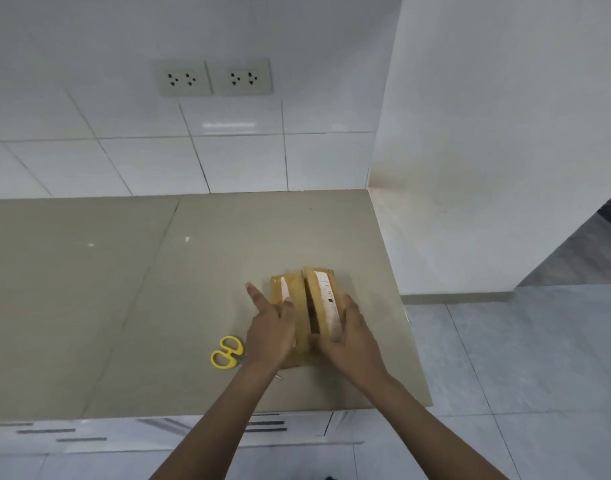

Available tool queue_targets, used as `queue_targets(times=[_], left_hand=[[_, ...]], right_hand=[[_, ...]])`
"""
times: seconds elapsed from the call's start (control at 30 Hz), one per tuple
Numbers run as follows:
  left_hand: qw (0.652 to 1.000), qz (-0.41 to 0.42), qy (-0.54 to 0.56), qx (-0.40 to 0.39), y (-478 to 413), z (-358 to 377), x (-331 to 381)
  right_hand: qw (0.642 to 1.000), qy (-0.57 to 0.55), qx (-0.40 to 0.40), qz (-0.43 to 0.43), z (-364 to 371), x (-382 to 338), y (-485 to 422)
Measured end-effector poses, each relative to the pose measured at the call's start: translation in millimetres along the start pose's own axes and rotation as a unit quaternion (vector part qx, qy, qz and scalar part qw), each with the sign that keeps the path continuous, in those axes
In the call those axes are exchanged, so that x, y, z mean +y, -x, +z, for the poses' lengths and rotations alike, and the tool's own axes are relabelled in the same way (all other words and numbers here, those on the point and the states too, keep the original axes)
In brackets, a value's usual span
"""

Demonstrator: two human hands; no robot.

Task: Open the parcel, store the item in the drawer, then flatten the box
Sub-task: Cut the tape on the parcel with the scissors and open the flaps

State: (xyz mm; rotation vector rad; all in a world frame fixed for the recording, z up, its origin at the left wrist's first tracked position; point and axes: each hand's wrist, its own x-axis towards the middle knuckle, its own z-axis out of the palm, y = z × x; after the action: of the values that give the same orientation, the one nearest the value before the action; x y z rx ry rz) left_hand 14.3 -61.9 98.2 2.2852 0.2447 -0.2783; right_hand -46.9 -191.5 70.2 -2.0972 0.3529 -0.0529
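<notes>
The parcel [302,306] runs six to twelve o'clock; left hand [272,327] and right hand [349,332], both unclenched, press its split flaps

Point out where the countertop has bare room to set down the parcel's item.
Bare countertop runs the whole stretch left of the yellow scissors, and the strip between the cardboard parcel and the tiled wall. It is crowded near the right front edge: the left hand and right hand rest on the parcel, with the scissors close beside.
</notes>
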Motion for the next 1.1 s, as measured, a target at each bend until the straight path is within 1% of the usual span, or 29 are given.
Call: queue_targets(times=[0.07, 0.13, 0.17, 0.23, 0.27, 0.33, 0.4, 0.47, 0.5, 0.57, 0.63, 0.67, 0.7, 0.77, 0.83, 0.9, 0.93, 0.97, 1.0, 1.03, 1.07, 1.1], left_hand=[[1.000, 0.006, -0.002, -0.005, -4, 0, -2], [0.999, 0.028, -0.030, -0.012, -4, 3, -4], [0.998, 0.042, -0.054, -0.012, -3, 6, -5], [0.993, 0.054, -0.101, -0.007, 4, 11, -4], [0.990, 0.057, -0.126, -0.006, 7, 13, -3], [0.981, 0.077, -0.176, -0.001, 15, 19, -3], [0.980, 0.085, -0.178, 0.003, 15, 22, -4], [0.987, 0.079, -0.141, 0.008, 8, 17, -7], [0.990, 0.083, -0.116, 0.008, 4, 11, -9], [0.995, 0.096, -0.038, -0.001, -5, -4, -18], [0.995, 0.098, 0.031, -0.015, -10, -18, -30], [0.994, 0.099, 0.044, -0.019, -11, -24, -35], [0.994, 0.098, 0.050, -0.020, -12, -29, -40], [0.993, 0.102, 0.061, -0.017, -12, -34, -48], [0.994, 0.101, 0.038, -0.010, -15, -36, -58], [0.994, 0.095, -0.049, -0.016, -20, -34, -69], [0.987, 0.099, -0.123, -0.010, -22, -34, -73], [0.973, 0.114, -0.200, 0.006, -22, -32, -74], [0.957, 0.141, -0.252, 0.025, -20, -32, -73], [0.945, 0.175, -0.274, 0.035, -19, -32, -69], [0.939, 0.202, -0.279, 0.025, -18, -31, -63], [0.937, 0.210, -0.278, -0.004, -17, -29, -58]], right_hand=[[0.993, -0.108, -0.021, 0.044, -14, -2, 1], [0.978, -0.189, -0.015, 0.086, -26, 6, -1], [0.974, -0.204, 0.000, 0.096, -31, 10, -4], [0.974, -0.191, 0.028, 0.116, -37, 18, -11], [0.979, -0.159, 0.038, 0.125, -39, 20, -12], [0.990, -0.048, 0.059, 0.121, -41, 27, -15], [0.988, 0.100, 0.092, 0.077, -40, 35, -20], [0.970, 0.214, 0.112, 0.004, -35, 34, -25], [0.963, 0.242, 0.117, -0.032, -32, 31, -27], [0.950, 0.275, 0.126, -0.078, -24, 22, -27], [0.936, 0.318, 0.128, -0.082, -17, 18, -27], [0.936, 0.327, 0.112, -0.060, -13, 17, -28], [0.943, 0.322, 0.083, -0.027, -10, 16, -29], [0.962, 0.269, 0.039, 0.019, -8, 13, -30], [0.981, 0.186, 0.034, 0.041, -11, 8, -28], [0.994, 0.087, 0.051, 0.042, -16, 3, -24], [0.997, 0.043, 0.060, 0.037, -19, -1, -20], [0.997, 0.007, 0.065, 0.031, -22, -5, -15], [0.997, -0.021, 0.065, 0.026, -25, -7, -10], [0.997, -0.042, 0.058, 0.018, -28, -8, -4], [0.997, -0.056, 0.044, 0.009, -30, -8, 1], [0.998, -0.060, 0.022, 0.001, -30, -5, 7]])
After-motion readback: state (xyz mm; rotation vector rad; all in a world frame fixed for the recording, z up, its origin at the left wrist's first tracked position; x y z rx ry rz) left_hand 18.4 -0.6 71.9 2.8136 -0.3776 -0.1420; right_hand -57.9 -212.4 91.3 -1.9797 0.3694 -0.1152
